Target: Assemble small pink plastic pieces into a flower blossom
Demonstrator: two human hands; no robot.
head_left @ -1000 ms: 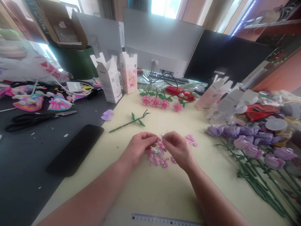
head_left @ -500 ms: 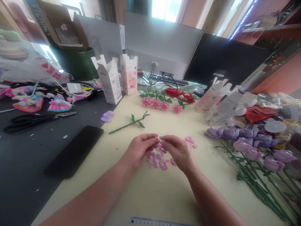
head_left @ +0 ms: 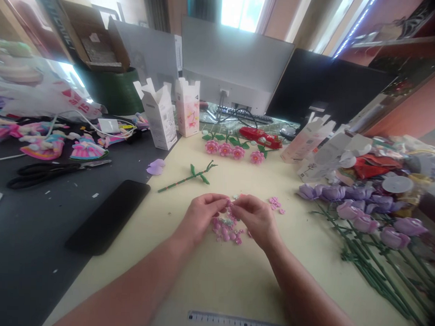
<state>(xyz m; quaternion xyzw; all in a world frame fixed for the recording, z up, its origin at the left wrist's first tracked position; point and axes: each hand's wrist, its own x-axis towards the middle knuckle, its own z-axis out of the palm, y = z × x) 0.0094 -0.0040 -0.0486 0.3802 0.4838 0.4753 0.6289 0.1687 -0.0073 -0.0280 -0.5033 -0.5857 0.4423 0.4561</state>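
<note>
**Tiny pink plastic piece pinched two-handed, mid-way across the smooth cream worktop**

By the left bare hand, the piece is gripped in a tight thumb-and-finger pinch, barely parted; its shape is mostly covered. By the right bare hand, its other side is pinched likewise. Light, even pressure is judged best, with forearms steadied and edges lined up before anything is pressed. Work is best done low over the loose heap of pink plastic parts, so that drops are caught there.

Writing: on the translucent white plastic bag, beyond the worktop's left edge, red characters are printed, seemingly including "15". On the tall white cardboard box, far left corner, lettering and a barcode are too blurred to be read. On the pink-and-white cardboard box beside it, a blossom branch is printed. On the clear plastic ruler, near edge, graduations are marked; digits unreadable.
</note>
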